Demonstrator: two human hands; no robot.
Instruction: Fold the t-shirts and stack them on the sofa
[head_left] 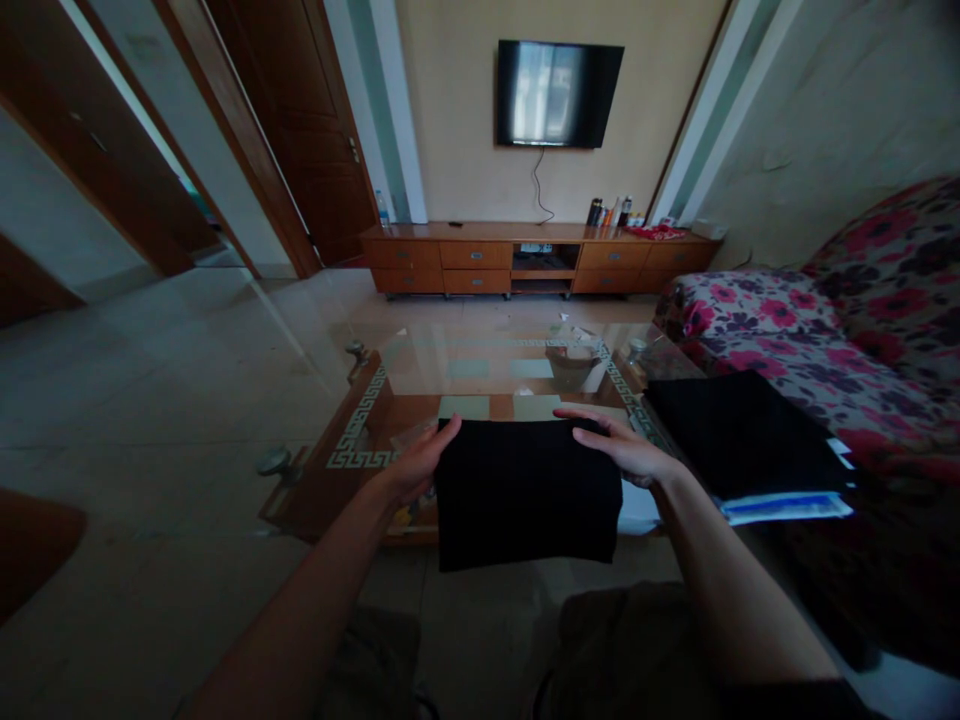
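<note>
A black folded cloth (529, 495) is stretched between my two hands above the near part of the glass coffee table (360, 440). My left hand (424, 460) grips its left edge, thumb on top and fingers underneath. At the upper right corner my right hand (619, 445) holds it with the thumb on top; one finger stretches along the far edge. The cloth's front edge hangs toward me past the table's near side. Its exact kind cannot be made out. On the right lies a stack of black folded cloth (750, 430) with a white and blue packet (787, 507) beneath.
A flowered sofa (780, 310) stands on the right. Beyond the coffee table is a low wooden TV cabinet (476, 255) with bottles (611, 213) on it, under a wall-mounted television (559, 95). A waste bin (574, 368) shows through the glass. My knees are below the cloth.
</note>
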